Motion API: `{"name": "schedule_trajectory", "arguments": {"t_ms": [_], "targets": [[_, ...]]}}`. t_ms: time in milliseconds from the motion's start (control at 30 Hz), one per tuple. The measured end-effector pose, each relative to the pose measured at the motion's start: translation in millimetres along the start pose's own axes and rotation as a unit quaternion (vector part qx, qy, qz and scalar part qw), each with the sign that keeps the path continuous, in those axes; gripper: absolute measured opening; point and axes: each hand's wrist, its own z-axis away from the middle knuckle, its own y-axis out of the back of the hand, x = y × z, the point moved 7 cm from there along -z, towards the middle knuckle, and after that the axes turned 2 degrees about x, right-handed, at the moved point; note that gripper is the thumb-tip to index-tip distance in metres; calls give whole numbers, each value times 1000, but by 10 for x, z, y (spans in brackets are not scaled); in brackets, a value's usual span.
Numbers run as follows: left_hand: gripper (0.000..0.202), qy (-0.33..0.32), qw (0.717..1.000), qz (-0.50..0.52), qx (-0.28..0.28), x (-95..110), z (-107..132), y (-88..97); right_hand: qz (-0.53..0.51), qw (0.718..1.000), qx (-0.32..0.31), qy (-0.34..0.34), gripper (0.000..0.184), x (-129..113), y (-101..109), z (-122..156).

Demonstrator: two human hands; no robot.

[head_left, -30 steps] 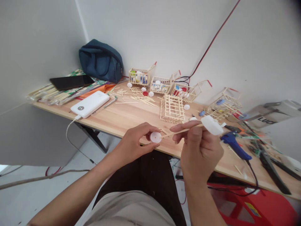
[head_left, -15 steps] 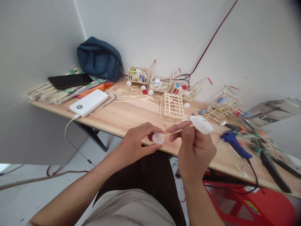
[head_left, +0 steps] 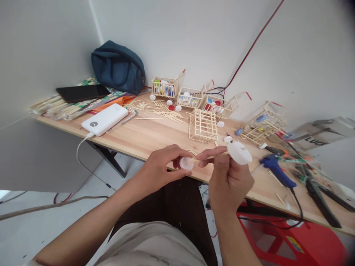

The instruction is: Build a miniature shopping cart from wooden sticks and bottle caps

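Between thumb and fingers, my left hand [head_left: 166, 164] grips a small white bottle cap [head_left: 186, 163], its hollow side toward me. My right hand [head_left: 229, 177] pinches a thin wooden stick [head_left: 201, 159]. One end of the stick reaches into the left cap; a second white cap [head_left: 239, 153] sits at its other end. Both hands are over the table's front edge. Just beyond them stands a small slatted basket [head_left: 203, 125] built of sticks.
Several stick-built miniature carts [head_left: 165, 87] line the wall, some holding bottle caps. Loose sticks [head_left: 169, 115] lie mid-table. At right are a blue glue gun [head_left: 279, 170] and black-handled tools [head_left: 321, 203]. A white power bank [head_left: 105, 119], phone [head_left: 83, 93] and blue bag [head_left: 118, 68] occupy the left.
The stick's tip has shifted slightly inside the left cap, and the right-hand cap has tilted and dropped a little. Both hands keep their grips.
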Motion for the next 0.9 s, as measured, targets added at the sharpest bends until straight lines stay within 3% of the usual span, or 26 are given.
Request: {"name": "schedule_trajectory", "arguments": {"t_ms": [233, 433, 567, 767, 900], "targets": [[25, 9, 1000, -1, -15, -83, 26, -48, 62, 995, -74, 9, 30, -17, -34, 21], [32, 19, 994, 93, 62, -183, 52, -19, 72, 995, -68, -12, 23, 24, 28, 67], [32, 4, 993, 97, 72, -171, 69, -31, 86, 995, -45, -24, 19, 15, 76, 121], [26, -28, 995, 16, 89, -105, 87, -42, 196, 978, -29, 70, 18, -107, 101, 199], [26, 19, 993, 53, 103, -165, 104, -58, 221, 968, -34, 116, 18, -129, 88, 245]]}}
